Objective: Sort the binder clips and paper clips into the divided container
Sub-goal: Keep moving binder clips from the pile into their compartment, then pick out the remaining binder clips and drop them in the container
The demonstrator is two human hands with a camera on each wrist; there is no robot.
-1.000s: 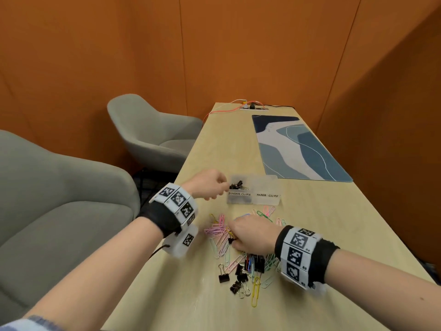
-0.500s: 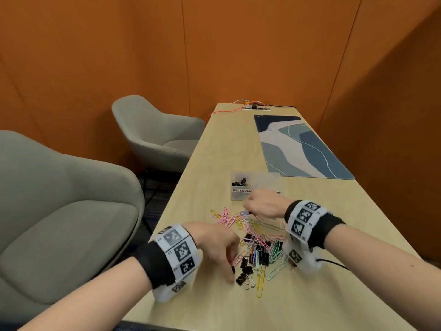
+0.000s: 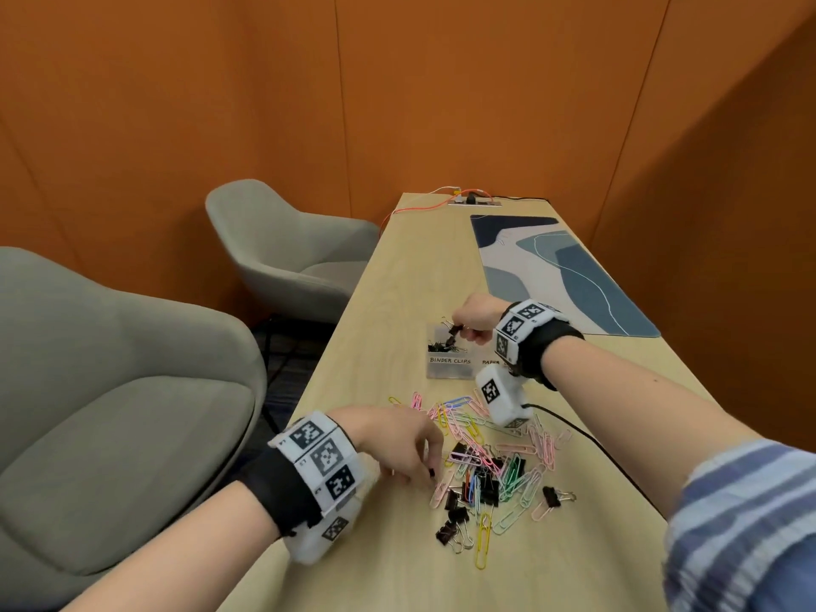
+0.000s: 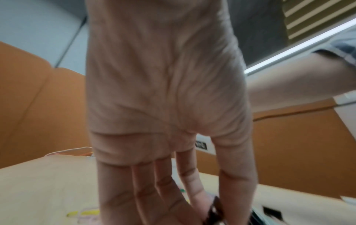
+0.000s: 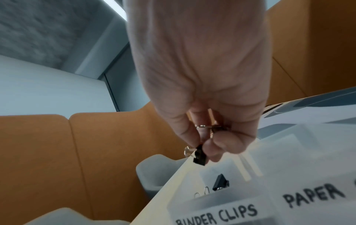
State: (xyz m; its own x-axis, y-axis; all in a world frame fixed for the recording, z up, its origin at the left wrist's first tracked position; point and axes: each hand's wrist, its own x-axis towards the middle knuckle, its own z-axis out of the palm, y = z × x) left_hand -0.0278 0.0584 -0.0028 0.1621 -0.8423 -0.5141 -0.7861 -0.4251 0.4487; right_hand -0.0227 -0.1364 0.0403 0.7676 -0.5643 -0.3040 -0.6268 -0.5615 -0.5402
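at the lower middle of the head view my left hand (image 3: 397,439) has come down to the edge of the pile of clips (image 3: 490,470); in the wrist view its fingertips pinch something dark, probably a binder clip, but it is blurred. at the centre right my right hand (image 3: 479,318) has moved up from the pile and now pinches a black binder clip (image 5: 200,155) over the "binder clips" side of the divided container (image 3: 448,368), so i judge one more clip is about to be sorted.
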